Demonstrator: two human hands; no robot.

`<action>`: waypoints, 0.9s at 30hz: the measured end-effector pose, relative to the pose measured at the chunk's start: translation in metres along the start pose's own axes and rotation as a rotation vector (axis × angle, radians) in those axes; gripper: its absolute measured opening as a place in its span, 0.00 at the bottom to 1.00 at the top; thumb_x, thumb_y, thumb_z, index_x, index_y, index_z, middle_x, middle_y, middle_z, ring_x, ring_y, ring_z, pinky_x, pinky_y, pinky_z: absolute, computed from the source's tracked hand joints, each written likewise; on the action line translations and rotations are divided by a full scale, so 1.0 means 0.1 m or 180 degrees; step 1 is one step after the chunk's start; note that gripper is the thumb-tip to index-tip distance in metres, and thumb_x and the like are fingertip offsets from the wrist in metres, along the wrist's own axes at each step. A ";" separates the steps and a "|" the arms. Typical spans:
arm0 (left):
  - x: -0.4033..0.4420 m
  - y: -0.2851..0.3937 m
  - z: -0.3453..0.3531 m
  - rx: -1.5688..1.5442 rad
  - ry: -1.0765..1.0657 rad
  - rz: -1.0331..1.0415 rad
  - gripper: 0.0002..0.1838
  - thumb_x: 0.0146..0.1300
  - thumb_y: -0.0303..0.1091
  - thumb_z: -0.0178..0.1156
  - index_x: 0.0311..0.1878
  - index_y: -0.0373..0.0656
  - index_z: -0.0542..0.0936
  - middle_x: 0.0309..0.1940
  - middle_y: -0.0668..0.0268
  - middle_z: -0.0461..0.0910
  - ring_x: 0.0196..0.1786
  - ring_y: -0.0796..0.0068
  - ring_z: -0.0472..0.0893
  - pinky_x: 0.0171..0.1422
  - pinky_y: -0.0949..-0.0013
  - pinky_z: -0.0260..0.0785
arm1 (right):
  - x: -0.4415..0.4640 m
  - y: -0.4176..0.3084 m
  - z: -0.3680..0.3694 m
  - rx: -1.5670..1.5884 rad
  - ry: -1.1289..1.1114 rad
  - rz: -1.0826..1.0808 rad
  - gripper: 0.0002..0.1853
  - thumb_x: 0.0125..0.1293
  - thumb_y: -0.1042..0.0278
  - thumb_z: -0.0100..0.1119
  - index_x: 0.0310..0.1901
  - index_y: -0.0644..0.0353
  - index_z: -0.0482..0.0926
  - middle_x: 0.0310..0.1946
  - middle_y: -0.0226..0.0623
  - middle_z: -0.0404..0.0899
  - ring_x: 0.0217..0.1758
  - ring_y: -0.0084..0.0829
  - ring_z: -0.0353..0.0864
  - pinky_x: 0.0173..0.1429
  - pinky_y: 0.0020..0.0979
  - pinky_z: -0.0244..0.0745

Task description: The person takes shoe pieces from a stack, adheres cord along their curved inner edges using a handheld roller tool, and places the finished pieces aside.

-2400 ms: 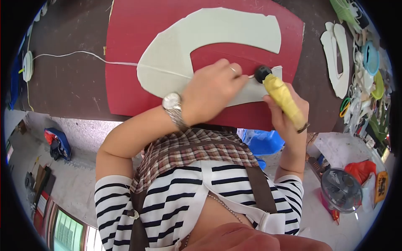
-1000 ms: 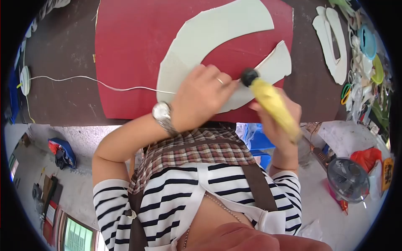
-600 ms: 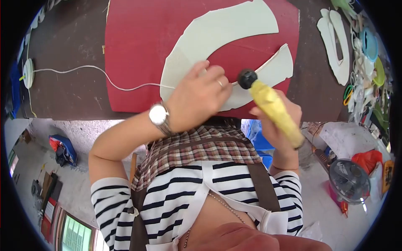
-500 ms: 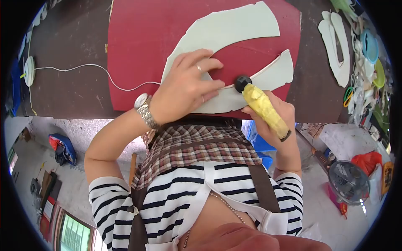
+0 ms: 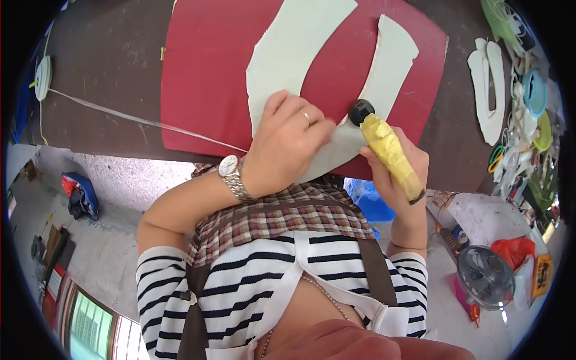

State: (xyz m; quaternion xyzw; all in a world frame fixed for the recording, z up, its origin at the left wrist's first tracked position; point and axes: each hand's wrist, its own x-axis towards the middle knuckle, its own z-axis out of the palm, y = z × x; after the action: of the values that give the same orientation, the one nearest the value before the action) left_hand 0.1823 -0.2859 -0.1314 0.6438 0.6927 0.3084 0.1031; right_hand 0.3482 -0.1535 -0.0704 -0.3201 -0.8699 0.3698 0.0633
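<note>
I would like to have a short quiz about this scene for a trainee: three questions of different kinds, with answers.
1. Which hand grips the tool with the yellow-wrapped handle?
2. True or false: the board under the curved white piece is green.
3. What stretches from the white disc towards the left hand?
a) a metal chain
b) a thin white cord
c) a wooden stick

Key: 1. The right hand. 2. False, it is red. 3. b.
</note>
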 end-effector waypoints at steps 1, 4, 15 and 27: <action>-0.03 -0.03 -0.05 0.0093 -0.0150 0.0277 0.19 0.54 0.30 0.64 0.51 0.39 0.84 0.39 0.65 0.79 0.45 0.66 0.79 0.64 0.55 0.67 | 0.03 -0.01 -0.03 0.0212 -0.0027 0.0113 0.14 0.60 0.67 0.76 0.41 0.64 0.81 0.28 0.43 0.82 0.29 0.46 0.84 0.32 0.34 0.77; 0.02 0.00 -0.07 0.0556 -0.0485 0.0984 0.17 0.55 0.29 0.62 0.49 0.38 0.85 0.41 0.64 0.79 0.46 0.66 0.79 0.68 0.50 0.68 | -0.02 -0.07 -0.01 0.0642 0.0373 0.0187 0.15 0.58 0.70 0.76 0.43 0.64 0.81 0.30 0.41 0.84 0.30 0.43 0.86 0.34 0.33 0.79; 0.52 0.17 0.40 -0.0322 -0.0252 0.0863 0.16 0.52 0.25 0.60 0.45 0.33 0.83 0.36 0.62 0.77 0.35 0.65 0.77 0.42 0.64 0.70 | -0.18 0.12 -0.31 0.0235 0.0847 -0.0108 0.13 0.62 0.71 0.74 0.45 0.67 0.83 0.38 0.41 0.86 0.35 0.38 0.87 0.40 0.33 0.80; 0.33 0.21 0.27 0.0778 -0.0284 0.1208 0.18 0.53 0.29 0.63 0.48 0.37 0.86 0.37 0.68 0.78 0.35 0.72 0.77 0.51 0.54 0.67 | -0.28 0.22 -0.31 0.0207 0.0106 0.0256 0.19 0.51 0.73 0.73 0.45 0.64 0.79 0.33 0.45 0.84 0.34 0.47 0.86 0.36 0.36 0.80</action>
State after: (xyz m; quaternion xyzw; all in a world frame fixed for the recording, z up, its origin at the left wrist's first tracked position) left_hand 0.2091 -0.2471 -0.1324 0.7833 0.5861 0.2072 -0.0050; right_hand 0.3924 -0.1403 -0.0597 -0.3586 -0.8427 0.3948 0.0732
